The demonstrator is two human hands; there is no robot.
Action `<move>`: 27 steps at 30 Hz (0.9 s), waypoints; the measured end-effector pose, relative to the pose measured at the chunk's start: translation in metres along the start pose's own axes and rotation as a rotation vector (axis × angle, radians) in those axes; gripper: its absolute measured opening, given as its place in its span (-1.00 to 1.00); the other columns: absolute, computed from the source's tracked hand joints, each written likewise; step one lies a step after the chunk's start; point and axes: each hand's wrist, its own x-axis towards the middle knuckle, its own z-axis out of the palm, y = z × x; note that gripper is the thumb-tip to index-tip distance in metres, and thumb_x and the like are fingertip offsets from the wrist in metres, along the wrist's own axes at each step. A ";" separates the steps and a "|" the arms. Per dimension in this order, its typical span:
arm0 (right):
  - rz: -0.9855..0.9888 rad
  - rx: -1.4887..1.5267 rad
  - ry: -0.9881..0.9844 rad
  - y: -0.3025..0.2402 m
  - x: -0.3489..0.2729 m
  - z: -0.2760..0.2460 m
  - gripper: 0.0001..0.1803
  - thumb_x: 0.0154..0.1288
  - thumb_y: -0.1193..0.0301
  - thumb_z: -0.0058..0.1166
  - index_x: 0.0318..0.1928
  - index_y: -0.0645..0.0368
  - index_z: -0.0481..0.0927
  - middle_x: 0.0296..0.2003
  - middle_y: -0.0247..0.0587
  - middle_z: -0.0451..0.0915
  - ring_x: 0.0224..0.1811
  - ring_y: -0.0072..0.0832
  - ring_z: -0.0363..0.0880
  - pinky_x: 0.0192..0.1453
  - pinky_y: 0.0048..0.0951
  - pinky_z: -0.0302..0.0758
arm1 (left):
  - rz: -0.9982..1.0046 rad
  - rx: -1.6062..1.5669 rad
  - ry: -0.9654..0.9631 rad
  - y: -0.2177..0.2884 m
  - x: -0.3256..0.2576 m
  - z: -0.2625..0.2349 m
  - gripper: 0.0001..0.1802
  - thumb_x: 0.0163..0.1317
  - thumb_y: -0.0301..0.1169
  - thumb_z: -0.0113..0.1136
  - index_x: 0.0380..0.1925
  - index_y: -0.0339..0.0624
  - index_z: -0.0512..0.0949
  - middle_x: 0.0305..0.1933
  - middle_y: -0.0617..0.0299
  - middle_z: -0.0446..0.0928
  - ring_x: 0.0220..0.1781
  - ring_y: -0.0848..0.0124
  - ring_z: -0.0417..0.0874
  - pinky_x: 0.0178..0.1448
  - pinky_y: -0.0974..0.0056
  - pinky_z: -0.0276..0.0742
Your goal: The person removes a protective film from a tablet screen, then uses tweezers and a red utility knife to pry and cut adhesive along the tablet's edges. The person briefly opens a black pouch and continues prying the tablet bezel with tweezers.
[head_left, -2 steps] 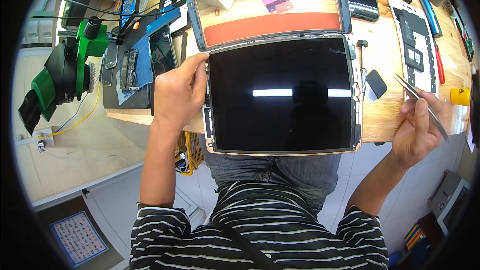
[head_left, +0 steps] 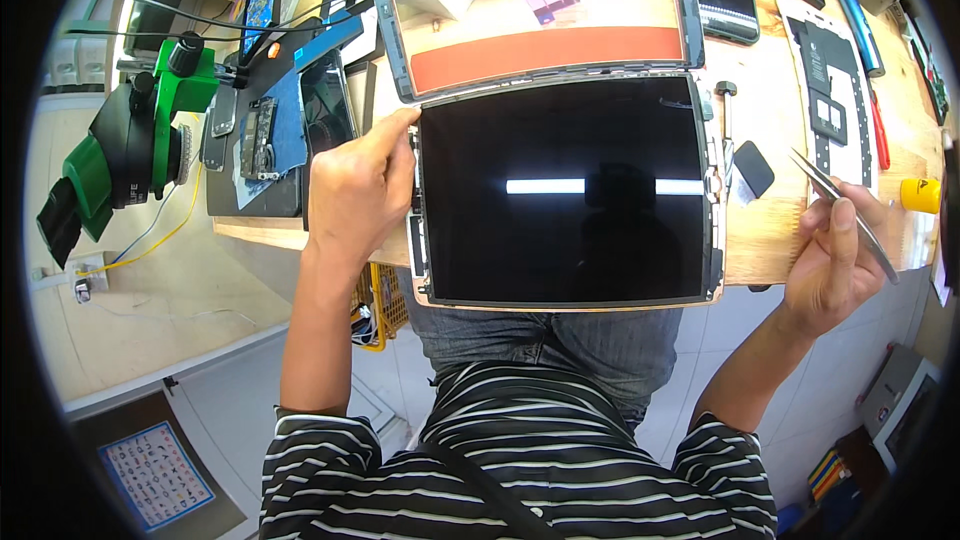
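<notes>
The left hand (head_left: 352, 185) grasps the left edge, near the far corner, of the black-screened tablet (head_left: 560, 240) at the bench's (head_left: 755, 245) near edge. The right hand (head_left: 838, 255), at right, grips slender tweezers (head_left: 821, 178).

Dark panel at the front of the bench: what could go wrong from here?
The dark panel reaches past the front edge of the wooden bench, so it could slip if the left hand lets go. The tweezers in the right hand might scratch it if brought across. A shift could also knock the frame beyond.
</notes>
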 end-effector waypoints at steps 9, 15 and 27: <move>-0.007 0.010 -0.002 0.002 0.002 0.002 -0.78 0.47 0.56 0.18 0.01 0.49 0.62 -0.29 -0.01 0.71 -0.39 -0.53 0.59 -0.26 -0.57 0.51 | 0.022 0.072 -0.044 -0.008 -0.008 -0.003 -0.52 0.20 -0.55 0.28 0.15 0.03 0.71 -0.50 0.09 0.62 -0.54 0.16 0.65 -0.40 0.10 0.56; -0.018 -0.018 0.048 0.002 0.003 0.004 -0.79 0.47 0.56 0.17 0.01 0.48 0.63 -0.33 -0.04 0.71 -0.40 -0.51 0.61 -0.26 -0.54 0.52 | -0.001 -0.050 0.036 -0.012 -0.011 0.000 -0.61 0.30 -0.63 0.19 0.09 -0.11 0.72 -0.49 0.01 0.61 -0.57 0.24 0.61 -0.42 0.19 0.47; -0.165 -0.281 -0.042 -0.041 -0.068 0.036 -0.60 0.32 0.53 0.15 0.08 0.62 0.61 -0.25 0.18 0.73 -0.30 -0.26 0.72 -0.15 -0.36 0.62 | -0.189 -0.323 0.125 -0.002 -0.069 -0.017 -0.70 0.37 -0.54 0.27 0.08 -0.15 0.72 -0.71 0.31 0.31 -0.68 0.58 0.26 -0.54 0.34 0.17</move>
